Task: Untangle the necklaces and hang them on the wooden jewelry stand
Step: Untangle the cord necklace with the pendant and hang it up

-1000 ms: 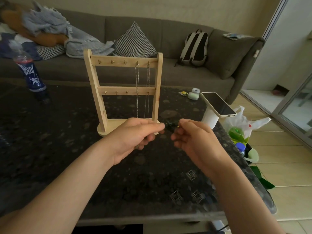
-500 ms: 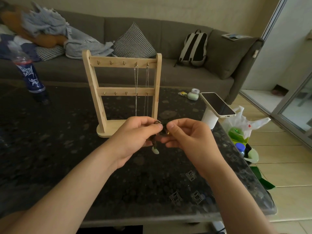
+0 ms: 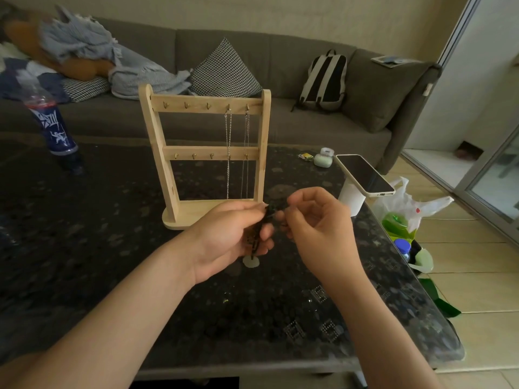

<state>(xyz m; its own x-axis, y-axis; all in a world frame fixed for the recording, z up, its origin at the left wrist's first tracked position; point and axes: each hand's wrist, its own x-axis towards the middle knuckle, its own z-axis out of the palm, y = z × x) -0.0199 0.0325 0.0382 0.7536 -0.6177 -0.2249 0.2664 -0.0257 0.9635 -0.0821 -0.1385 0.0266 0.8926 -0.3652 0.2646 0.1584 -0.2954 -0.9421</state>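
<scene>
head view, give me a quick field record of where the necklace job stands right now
left hand: holds dark cord necklace, pale pendant dangling below
right hand: pinches the same cord next to the left hand
wooden jewelry stand: upright on dark table, beyond both hands
hung: two silver chains, on the top bar's two rightmost hooks
free: top bar's three left hooks
</scene>
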